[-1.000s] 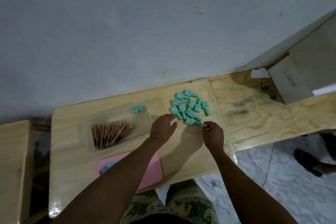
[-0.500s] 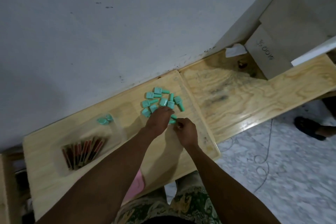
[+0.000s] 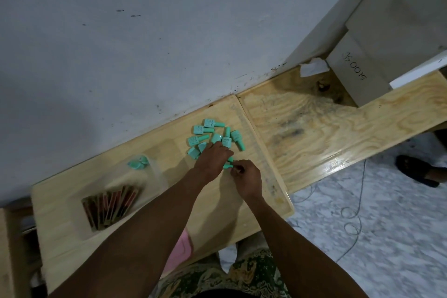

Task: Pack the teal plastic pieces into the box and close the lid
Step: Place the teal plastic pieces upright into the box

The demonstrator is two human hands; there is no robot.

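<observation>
where the wooden counter [image 3: 72,237] meets the grey wall, a clear plastic box [image 3: 113,197] sits at the left, blurred, with a row of reddish-brown sticks [image 3: 111,205] lying in its near part and a couple of teal pieces in the box [image 3: 138,164] at its far corner. a pink lid [image 3: 180,248] shows just under the left forearm near the counter's front edge. further right, the loose teal plastic pieces [image 3: 212,134] lie in a small heap on the counter close to the wall, some touching one another, each with a blocky body and a narrower stem. the left hand [image 3: 212,158] rests palm down on the near side of that heap, fingers curled over several pieces; whether it grips any i cannot tell. just beside it, the right hand [image 3: 246,176] has its fingertips pinched narrow on one teal piece [image 3: 228,165] at the heap's near edge. right of the hands a second, darker-stained counter board [image 3: 314,133] carries on, with a grey cardboard box [image 3: 355,72] marked in handwriting at its far end. on the tiled floor [image 3: 362,237] a thin cable [image 3: 355,213] loops, and a dark sandal [image 3: 416,172] lies at the right edge.
</observation>
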